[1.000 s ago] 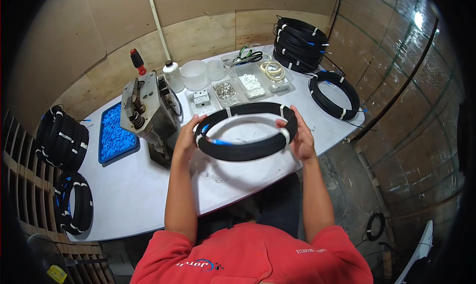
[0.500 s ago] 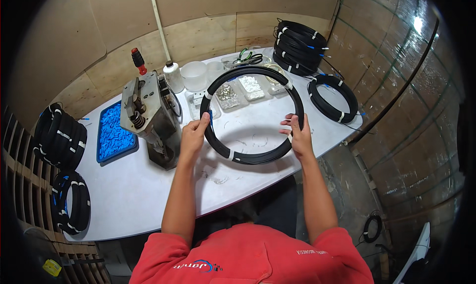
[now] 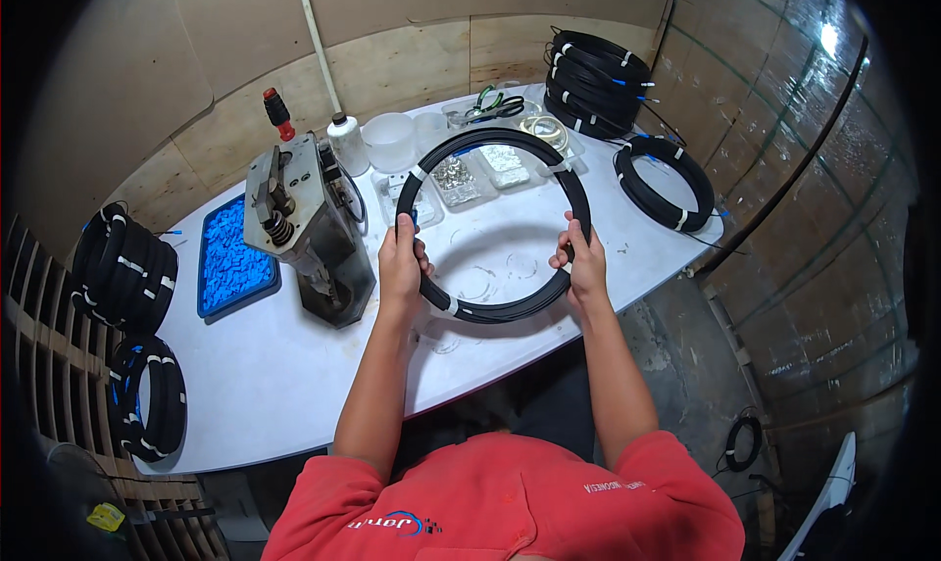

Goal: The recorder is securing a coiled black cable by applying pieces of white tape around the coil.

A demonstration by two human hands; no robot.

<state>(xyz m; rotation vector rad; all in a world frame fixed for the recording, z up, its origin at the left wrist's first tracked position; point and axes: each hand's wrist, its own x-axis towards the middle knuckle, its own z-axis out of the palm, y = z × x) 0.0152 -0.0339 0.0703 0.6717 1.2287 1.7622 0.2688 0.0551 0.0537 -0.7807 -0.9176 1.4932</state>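
A black cable coil (image 3: 497,313), bound with bands of white tape, is held up over the white table between my two hands. My left hand (image 3: 400,264) grips its left side, fingers wrapped round it. On the opposite side my right hand (image 3: 583,259) closes round the coil, thumb up along it. A bit of blue shows on the coil beside my left fingers. Behind the coil, partly covered by it, stand clear plastic boxes, one with small metal parts (image 3: 455,183) and one with white pieces (image 3: 505,166).
Left of my hands stands a metal press (image 3: 319,238), beside a blue tray (image 3: 238,304) of small blue parts. Stacked coils (image 3: 598,81) and a single coil (image 3: 659,208) lie at the right; more coils (image 3: 124,272) at the left. A white bottle (image 3: 347,147) and scissors (image 3: 500,110) are farther back.
The coil has shifted slightly left and its near part has risen a little. My right fingers, spread before, now wrap round it; my left fingers have curled further round its side.
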